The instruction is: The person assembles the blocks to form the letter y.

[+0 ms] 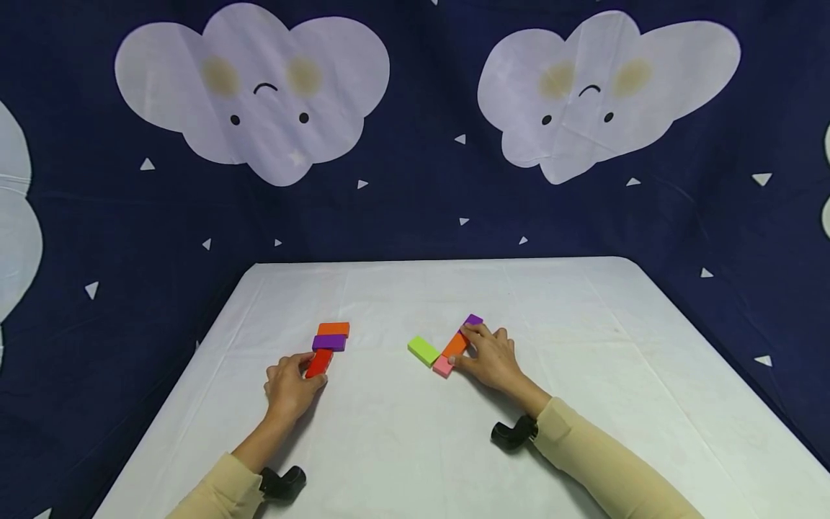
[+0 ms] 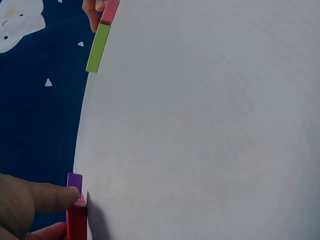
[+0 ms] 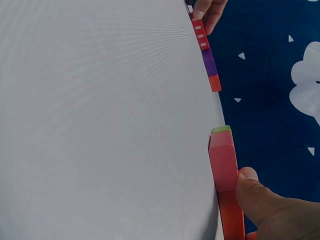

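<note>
At centre-left of the head view, your left hand (image 1: 290, 389) lies on the white tablecloth (image 1: 415, 447), thumb and fingers curled onto the near end of a red block (image 1: 319, 362), a flat, matte, sharp-edged slab. Beyond it, touching end to side, a purple block (image 1: 329, 343) lies crosswise, and an orange block (image 1: 333, 329) of the same shape sits against the purple one's far side. In the left wrist view a fingertip (image 2: 60, 195) presses the red block's (image 2: 76, 222) upper face; the grip is a light pinch.

Just right of centre, your right hand (image 1: 491, 357) rests beside a second row that runs diagonally: a small pink block (image 1: 443, 366) nearest you, then an orange slab (image 1: 455, 344), then a purple piece (image 1: 473, 320) at the far end. Your fingers curl over the orange slab, thumb near the pink block. A lime-green block (image 1: 424, 350) lies just left of the pink one, their corners meeting.

The cloth is smooth, faintly creased. Behind the table hangs a dark blue fabric backdrop (image 1: 415, 209) printed with pale clouds and small triangles.
</note>
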A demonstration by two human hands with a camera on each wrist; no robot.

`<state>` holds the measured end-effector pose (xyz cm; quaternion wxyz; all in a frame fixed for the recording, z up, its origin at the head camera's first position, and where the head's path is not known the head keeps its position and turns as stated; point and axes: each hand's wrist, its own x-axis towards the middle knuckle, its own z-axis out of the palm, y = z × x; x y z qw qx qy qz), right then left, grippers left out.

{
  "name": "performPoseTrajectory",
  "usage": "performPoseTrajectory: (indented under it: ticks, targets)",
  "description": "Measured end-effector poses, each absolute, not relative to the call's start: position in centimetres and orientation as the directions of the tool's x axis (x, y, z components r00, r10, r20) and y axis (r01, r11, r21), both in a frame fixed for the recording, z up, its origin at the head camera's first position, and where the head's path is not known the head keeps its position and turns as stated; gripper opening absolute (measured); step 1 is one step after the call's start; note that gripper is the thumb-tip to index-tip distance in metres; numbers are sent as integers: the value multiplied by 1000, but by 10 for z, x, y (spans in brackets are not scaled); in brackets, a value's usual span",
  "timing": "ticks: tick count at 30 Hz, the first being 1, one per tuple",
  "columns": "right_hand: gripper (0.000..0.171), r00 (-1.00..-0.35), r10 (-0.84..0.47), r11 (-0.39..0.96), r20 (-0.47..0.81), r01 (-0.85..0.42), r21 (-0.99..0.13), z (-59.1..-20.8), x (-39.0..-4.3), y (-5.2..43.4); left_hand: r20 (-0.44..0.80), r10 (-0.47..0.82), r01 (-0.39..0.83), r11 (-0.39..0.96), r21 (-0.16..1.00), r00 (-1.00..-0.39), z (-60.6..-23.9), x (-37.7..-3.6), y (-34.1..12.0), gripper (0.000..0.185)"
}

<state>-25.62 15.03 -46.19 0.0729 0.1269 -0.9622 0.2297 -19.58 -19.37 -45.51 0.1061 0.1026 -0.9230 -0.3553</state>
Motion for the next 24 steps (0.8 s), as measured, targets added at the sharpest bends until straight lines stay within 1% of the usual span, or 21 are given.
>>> performPoseTrajectory:
  ticks: [8, 15, 24]
  targets:
    - [71, -958, -209, 862, 195, -275, -427, -462, -255, 150, 108, -263, -121, 722, 681, -959, -454, -190, -207, 39]
    - [70, -959, -211, 860, 191, -275, -430, -460, -255, 150, 84, -259, -121, 686, 717, -962, -455, -189, -215, 41]
    - [71, -958, -213, 861, 193, -277, -427, -460, -255, 150, 98, -284, -135, 697, 704, -954, -456, -191, -214, 42]
